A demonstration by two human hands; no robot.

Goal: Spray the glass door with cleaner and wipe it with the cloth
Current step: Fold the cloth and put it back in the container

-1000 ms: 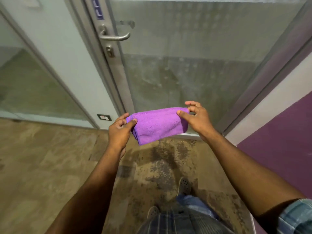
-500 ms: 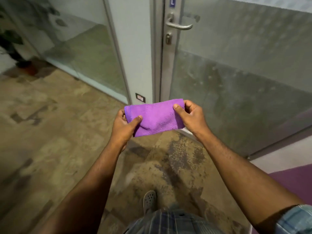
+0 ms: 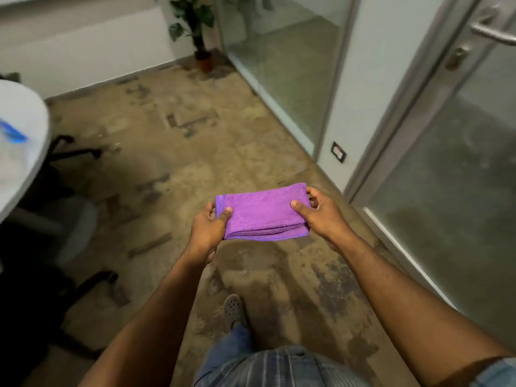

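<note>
Both forearms are bare from wrist to above the elbow. A short sleeve point(image 3: 499, 371) in pale blue plaid shows at the right upper arm. The shirt front point(image 3: 282, 367) is grey-blue with thin light stripes forming a check. Below it are blue jeans point(image 3: 234, 342) and a grey perforated clog point(image 3: 234, 310).

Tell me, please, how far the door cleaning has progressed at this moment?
Done: the purple cloth is folded. In hand: the left hand and right hand each pinch one end of it, away from the glass door. Left: spraying and wiping; no spray bottle is clearly visible, and the glass looks smeared.
</note>
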